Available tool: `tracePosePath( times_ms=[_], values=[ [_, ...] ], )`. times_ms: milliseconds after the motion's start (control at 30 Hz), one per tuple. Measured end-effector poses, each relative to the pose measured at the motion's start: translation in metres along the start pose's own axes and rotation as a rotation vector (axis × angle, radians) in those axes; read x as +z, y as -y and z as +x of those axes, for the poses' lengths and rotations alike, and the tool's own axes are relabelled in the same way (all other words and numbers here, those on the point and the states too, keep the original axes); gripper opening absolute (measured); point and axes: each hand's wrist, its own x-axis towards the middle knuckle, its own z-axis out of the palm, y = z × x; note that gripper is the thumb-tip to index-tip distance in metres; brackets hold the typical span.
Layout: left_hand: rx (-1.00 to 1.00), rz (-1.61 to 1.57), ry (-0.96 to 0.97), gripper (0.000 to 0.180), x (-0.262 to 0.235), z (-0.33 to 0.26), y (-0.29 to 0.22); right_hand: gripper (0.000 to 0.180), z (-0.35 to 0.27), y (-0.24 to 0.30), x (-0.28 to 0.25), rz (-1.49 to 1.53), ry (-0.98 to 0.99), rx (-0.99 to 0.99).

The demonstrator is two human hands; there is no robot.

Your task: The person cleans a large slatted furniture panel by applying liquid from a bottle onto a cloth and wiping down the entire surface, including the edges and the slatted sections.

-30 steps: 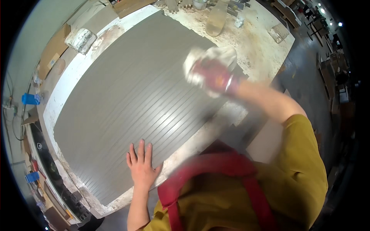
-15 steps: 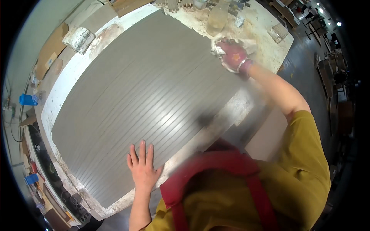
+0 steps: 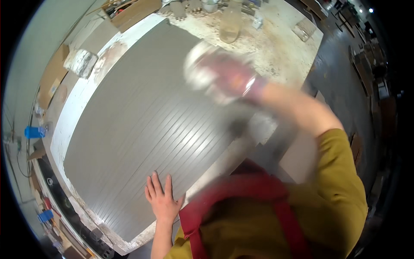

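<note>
A large grey panel with fine parallel grooves [image 3: 129, 112] lies on the worktable, shining near its middle. My left hand [image 3: 164, 203] is bare and rests flat on the panel's near edge, fingers spread. My right hand [image 3: 233, 75], in a dark pink glove, is smeared by motion over the panel's far right part. It grips a whitish cloth [image 3: 199, 64], bunched at the front of the fingers. Whether the cloth touches the panel at this instant is blurred.
Behind the panel stand a cloudy bottle [image 3: 231, 26] and a small tub [image 3: 210, 6] on the stained white tabletop [image 3: 276, 47]. A wrapped whitish block [image 3: 81, 63] sits at the left. Further left is a blue container [image 3: 34, 132]. A wooden box [image 3: 133, 13] is at the back.
My right hand has swept leftward with the cloth, from the panel's far right edge in over its surface. My left hand stays flat on the panel. The whole view has shifted slightly.
</note>
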Motion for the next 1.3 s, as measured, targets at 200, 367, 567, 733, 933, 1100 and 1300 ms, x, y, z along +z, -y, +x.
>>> tracePosePath(
  times_ms=[200,367,567,733,933,1100,1300],
  values=[
    [-0.025,0.006,0.004,0.087,-0.001,0.001,-0.002,0.034,0.01,-0.061,0.105,0.255,-0.249,0.129],
    [-0.001,0.007,-0.023,0.087,-0.006,0.005,-0.004,0.034,0.002,-0.062,0.025,-0.259,-0.002,0.294],
    [-0.027,-0.002,0.028,0.084,-0.003,0.005,-0.002,0.021,-0.023,-0.026,0.031,-0.289,-0.175,0.153],
    [0.007,-0.004,-0.029,0.082,-0.008,0.007,-0.009,0.016,-0.049,-0.014,0.045,-0.295,-0.095,0.27],
    [0.004,0.011,-0.024,0.089,-0.006,0.001,-0.008,0.018,-0.077,-0.042,0.054,-0.045,-0.257,0.371],
    [0.011,0.03,-0.029,0.091,-0.007,0.003,-0.008,0.033,-0.074,0.002,0.015,-0.466,0.175,0.342],
    [0.012,0.049,-0.028,0.09,-0.006,0.001,-0.008,0.049,-0.085,-0.058,0.017,-0.396,0.031,0.509]
  ],
)
